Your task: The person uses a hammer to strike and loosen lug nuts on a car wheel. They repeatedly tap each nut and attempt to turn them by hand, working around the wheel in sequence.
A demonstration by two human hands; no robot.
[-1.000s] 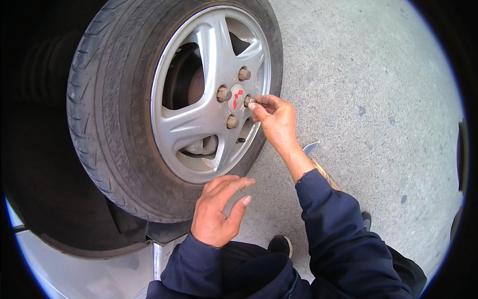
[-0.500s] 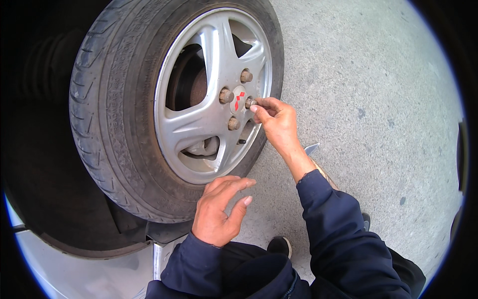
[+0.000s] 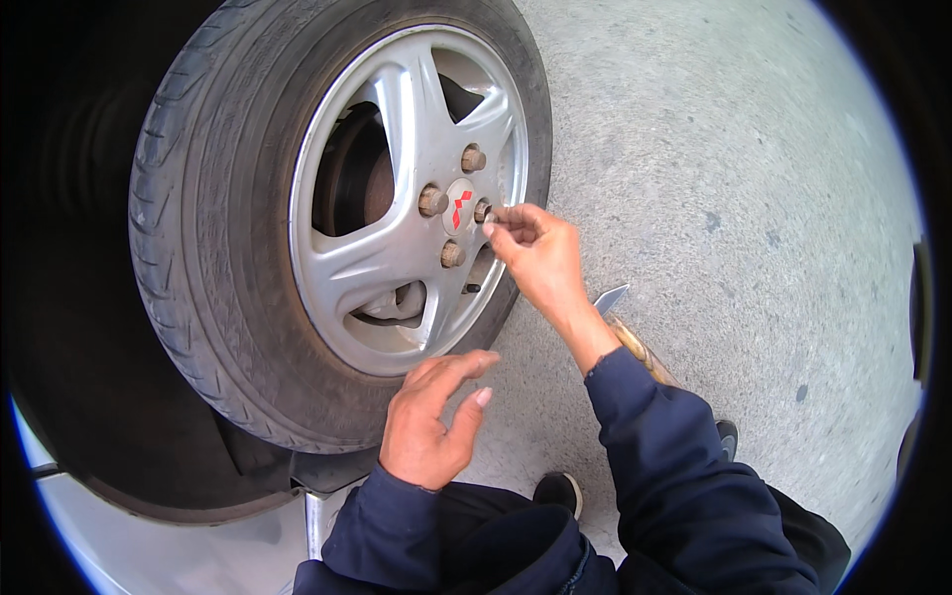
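Observation:
A silver alloy wheel (image 3: 416, 218) with a worn black tyre (image 3: 228, 198) is mounted on a car. Around its round centre cap with a red emblem (image 3: 457, 207) sit rusty lug nuts. One nut (image 3: 474, 158) is above the cap, one (image 3: 433, 200) left of it and one (image 3: 453, 255) below. With thumb and fingers pinched, my right hand (image 3: 545, 258) grips the lug nut (image 3: 483, 210) on the right side. My left hand (image 3: 431, 421) hovers by the tyre's lower edge, fingers apart and holding nothing.
On the concrete ground (image 3: 773, 248), partly under my right forearm, lies a tool with a flat pointed metal blade (image 3: 611, 297) and a yellowish handle (image 3: 640, 349). A black valve stem (image 3: 472, 289) sticks out by the rim. Silver bodywork (image 3: 188, 545) and the dark wheel arch (image 3: 89, 397) are at left.
The wheel appears slightly farther left and lower in view. My right hand stays at the same nut, its fingers and wrist turned a little. My left hand has barely moved.

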